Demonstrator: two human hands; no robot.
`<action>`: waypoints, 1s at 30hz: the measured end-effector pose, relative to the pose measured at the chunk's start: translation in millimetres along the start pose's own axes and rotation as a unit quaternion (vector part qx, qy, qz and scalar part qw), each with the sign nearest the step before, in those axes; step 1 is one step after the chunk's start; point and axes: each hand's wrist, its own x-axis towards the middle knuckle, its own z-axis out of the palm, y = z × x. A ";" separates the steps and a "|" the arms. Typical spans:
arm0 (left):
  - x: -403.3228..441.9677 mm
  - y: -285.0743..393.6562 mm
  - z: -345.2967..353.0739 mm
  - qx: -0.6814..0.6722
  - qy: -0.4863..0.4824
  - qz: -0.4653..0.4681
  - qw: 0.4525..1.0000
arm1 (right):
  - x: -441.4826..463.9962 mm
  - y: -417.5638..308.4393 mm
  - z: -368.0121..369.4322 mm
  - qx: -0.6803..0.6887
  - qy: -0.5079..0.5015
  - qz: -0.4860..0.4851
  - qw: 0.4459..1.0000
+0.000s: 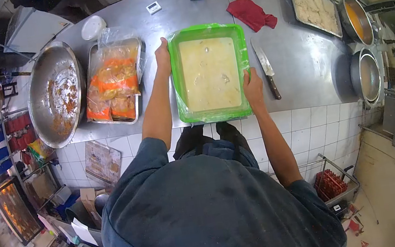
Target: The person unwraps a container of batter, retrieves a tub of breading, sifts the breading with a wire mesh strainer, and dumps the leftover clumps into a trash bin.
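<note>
A green rectangular tub (180,92) lined with clear plastic film stands at the front of the steel table, holding a pale yellow liquid (211,80) with a few bubbles or lumps. My left hand (163,56) grips the tub's left side near the far corner. On its right side, nearer to me, my right hand (252,83) holds the rim. A knife (266,68) with a brown handle lies just right of the tub. Beyond the knife is a crumpled red cloth (251,13).
Left on the steel table (298,71) are a large soiled metal bowl (56,94) and a tray (138,104) of bagged orange food. Two timers (153,8) and a white-lidded tub (93,27) sit behind. A crumb-filled tray (314,6) and metal bowls (370,76) stand right.
</note>
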 end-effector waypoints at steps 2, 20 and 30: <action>3.0 11.5 8.7 -0.035 0.001 -0.023 0.999 | 5.7 1.0 1.2 -0.005 0.005 -0.005 1.000; 7.8 52.4 22.8 0.318 0.043 0.528 0.787 | 14.4 -14.4 7.5 -0.001 0.004 0.032 0.999; 41.8 87.1 20.5 0.242 -0.036 0.191 0.951 | 15.6 -14.8 5.9 -0.004 -0.001 0.051 0.999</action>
